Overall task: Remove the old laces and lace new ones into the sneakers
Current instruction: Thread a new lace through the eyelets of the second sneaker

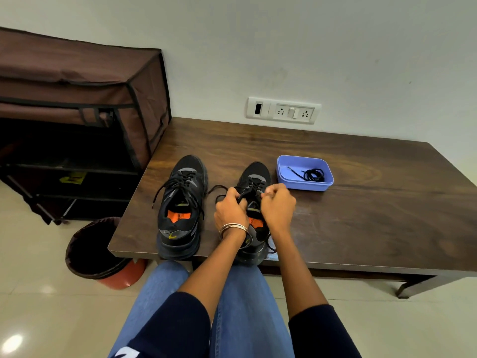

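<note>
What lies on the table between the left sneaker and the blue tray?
The right sneaker, with both hands on its lace: left hand, right hand. It stands between the left sneaker and blue tray, per the head view.

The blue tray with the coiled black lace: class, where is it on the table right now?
In the head view, the blue tray sits on the table, right of the right sneaker, below the wall sockets.

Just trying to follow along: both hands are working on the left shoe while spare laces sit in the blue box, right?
Not quite. In the head view, both hands, left and right, grip the laces of the right shoe. The left shoe is untouched. Spare laces do sit in the blue box.
</note>
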The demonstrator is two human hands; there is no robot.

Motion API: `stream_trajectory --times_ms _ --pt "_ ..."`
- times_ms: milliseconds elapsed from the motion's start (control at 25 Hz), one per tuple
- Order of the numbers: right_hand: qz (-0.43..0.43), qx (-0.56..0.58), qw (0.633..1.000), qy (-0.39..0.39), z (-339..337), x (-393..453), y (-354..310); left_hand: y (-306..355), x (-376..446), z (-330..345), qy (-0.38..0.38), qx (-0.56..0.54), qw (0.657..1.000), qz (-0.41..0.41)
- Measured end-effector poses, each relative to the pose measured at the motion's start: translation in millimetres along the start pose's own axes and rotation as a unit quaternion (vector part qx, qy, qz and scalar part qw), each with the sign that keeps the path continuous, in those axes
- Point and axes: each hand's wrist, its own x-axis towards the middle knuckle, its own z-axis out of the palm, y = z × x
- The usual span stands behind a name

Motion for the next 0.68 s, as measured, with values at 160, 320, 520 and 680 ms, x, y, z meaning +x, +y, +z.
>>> stream_trajectory --times_ms 160,320,520,680 --pt "0.11 0.033 0.98 0.165 -30 8 11 -2 -1 2 -0.004 0.002 1.0 0.006" --pt "-0.027 -0.036 0.999 0.004 -36 2 12 2 -2 2 -0.011 0.01 1.0 -0.002" --pt "-0.071 -0.229 0.96 -0.146 -6 -7 12 10 6 -1 0.021 -0.04 0.987 0.153" --pt "-0.084 -0.248 0.959 -0.109 -2 -5 11 32 39 -2 -0.074 0.222 0.912 0.338"
